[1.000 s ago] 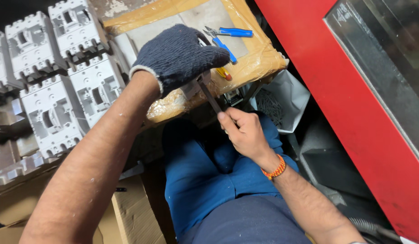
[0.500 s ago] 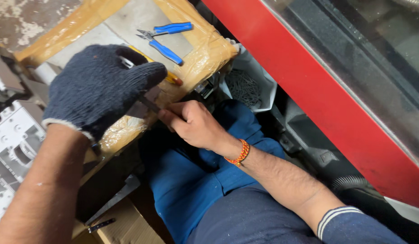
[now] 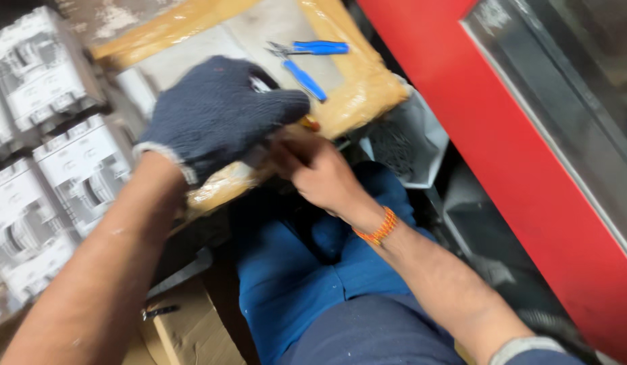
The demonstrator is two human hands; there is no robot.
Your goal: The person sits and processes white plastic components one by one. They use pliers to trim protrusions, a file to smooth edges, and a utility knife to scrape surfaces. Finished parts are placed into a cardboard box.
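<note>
Squarely over the near edge of the tape-wrapped board [image 3: 367, 88]: left hand [image 3: 219, 128], in a dark knitted glove, palm down and fingers curled over, seemingly bearing down to steady the board across the lap. Impossible to tell whether anything is gripped under the glove.

Just below that same near edge, touching the gloved fingers: right hand [image 3: 320, 176], bare, with an orange bracelet [image 3: 375, 228] at the wrist, fingertips drawn together as if pinching something small. Too blurred and too hidden to tell what, or whether really held. Peeking out between the two hands, right at the board's edge: a small orange tip [image 3: 310, 124], probably the end of whatever is being worked.

Lying loose on the far part of the board, out of the hands' way yet within reach: blue-handled pliers [image 3: 313, 57].

Left of the board, packed close in rows: grey-white switch blocks [image 3: 77, 169]. Right of the board, tucked against it: a grey bag [image 3: 401, 145] with dark contents. Beyond that, further right of the board: a red cabinet frame [image 3: 503, 135]. Below the board's left corner: a cardboard box [image 3: 192, 324].
</note>
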